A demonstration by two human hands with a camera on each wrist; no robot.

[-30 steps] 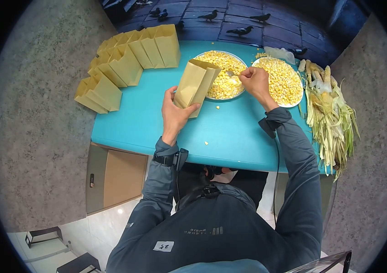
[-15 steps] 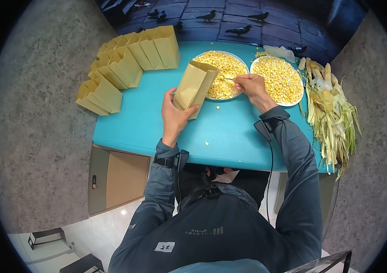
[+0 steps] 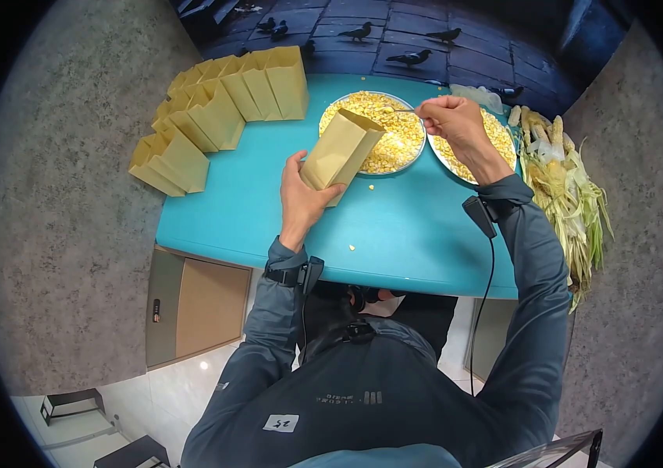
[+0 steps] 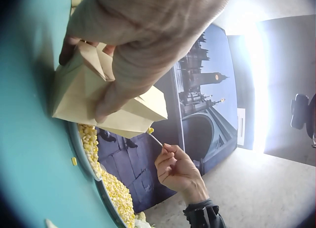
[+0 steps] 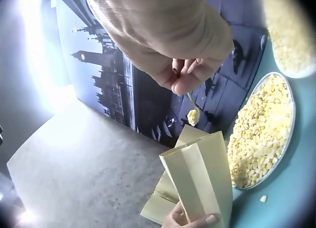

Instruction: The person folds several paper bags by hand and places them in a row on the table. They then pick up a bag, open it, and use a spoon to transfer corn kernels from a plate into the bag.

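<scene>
My left hand (image 3: 305, 201) grips a tan paper bag (image 3: 337, 156) around its lower part. The bag leans to the right with its mouth open, above the table beside the left plate (image 3: 423, 148) of corn kernels. Between thumb and fingers, my right hand (image 3: 460, 129) pinches the thin handle of a small spoon (image 5: 196, 109). Corn kernels (image 5: 192, 117) are heaped in the spoon's bowl, just above the bag's mouth in the right wrist view. A second plate (image 3: 451, 173) of kernels lies partly beneath my right hand in the head view.
Several tan paper bags (image 3: 214, 113) stand open at the table's left side. Corn husks and cobs (image 3: 561, 187) lie along the right edge, near a clear plastic bag (image 3: 478, 97). Stray kernels dot the teal table (image 3: 269, 210). A printed backdrop (image 3: 394, 31) rises behind.
My right hand has risen from the left plate, bringing up the spoon with kernels on it. The paper bag in my left hand has tipped slightly further right.
</scene>
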